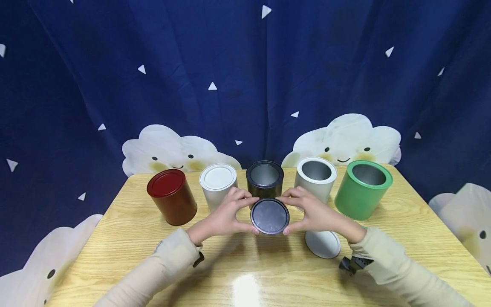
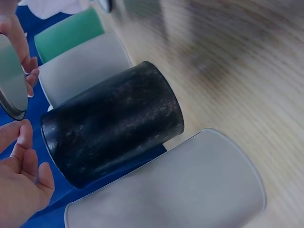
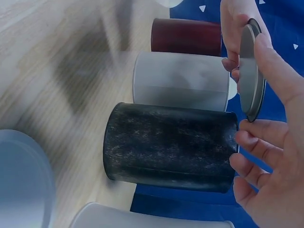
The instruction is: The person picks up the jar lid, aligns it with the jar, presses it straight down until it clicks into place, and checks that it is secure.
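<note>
A round black can lid [image 1: 270, 216] is held up in front of the open black can [image 1: 264, 191], tilted so its dark top faces the head camera. My left hand [image 1: 230, 215] pinches the lid's left edge between fingers and thumb. At the opposite edge my right hand [image 1: 311, 213] grips it the same way. In the right wrist view the lid [image 3: 251, 71] shows its pale metal underside and stands just off the rim of the black can [image 3: 171, 147]. Both wrist views show the remaining fingers loosely bent near that can.
Left of the black can stand a white can [image 1: 218, 176] with its lid on and a lidded dark red can [image 1: 177, 204]. On the right are an open white can [image 1: 315, 187] and an open green can [image 1: 354, 198]. A white lid [image 1: 323, 245] lies on the wooden table [image 1: 126, 230].
</note>
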Tool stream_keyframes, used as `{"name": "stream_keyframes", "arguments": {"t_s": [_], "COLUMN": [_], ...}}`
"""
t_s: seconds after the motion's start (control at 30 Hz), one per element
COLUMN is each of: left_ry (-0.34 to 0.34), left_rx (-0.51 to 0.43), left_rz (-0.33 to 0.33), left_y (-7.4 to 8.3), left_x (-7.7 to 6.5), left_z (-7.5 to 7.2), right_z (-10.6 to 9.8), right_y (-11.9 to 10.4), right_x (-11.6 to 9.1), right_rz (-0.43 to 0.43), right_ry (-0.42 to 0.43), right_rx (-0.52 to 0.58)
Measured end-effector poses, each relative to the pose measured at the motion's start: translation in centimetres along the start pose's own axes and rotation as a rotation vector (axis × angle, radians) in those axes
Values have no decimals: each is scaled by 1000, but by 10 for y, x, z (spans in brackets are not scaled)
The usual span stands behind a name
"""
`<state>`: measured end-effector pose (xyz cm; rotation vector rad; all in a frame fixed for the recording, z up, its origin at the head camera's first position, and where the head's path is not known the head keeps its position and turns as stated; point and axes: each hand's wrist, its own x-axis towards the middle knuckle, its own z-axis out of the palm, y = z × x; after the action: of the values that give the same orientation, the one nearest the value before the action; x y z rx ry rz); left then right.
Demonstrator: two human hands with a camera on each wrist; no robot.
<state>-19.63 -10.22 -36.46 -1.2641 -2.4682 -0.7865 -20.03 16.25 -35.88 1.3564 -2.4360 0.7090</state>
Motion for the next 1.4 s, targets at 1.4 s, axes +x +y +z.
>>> {"name": "stream_keyframes", "arguments": {"t_s": [1.4], "left_ry": [-54], "left_rx": [-68], "left_rz": [-75], "left_y": [-47], "left_x": [64], "left_z": [-33], "right_z": [-37], "right_y": [50], "right_x": [63], "right_rz": [103], "right_ry": [-96], "right_rx": [59]}}
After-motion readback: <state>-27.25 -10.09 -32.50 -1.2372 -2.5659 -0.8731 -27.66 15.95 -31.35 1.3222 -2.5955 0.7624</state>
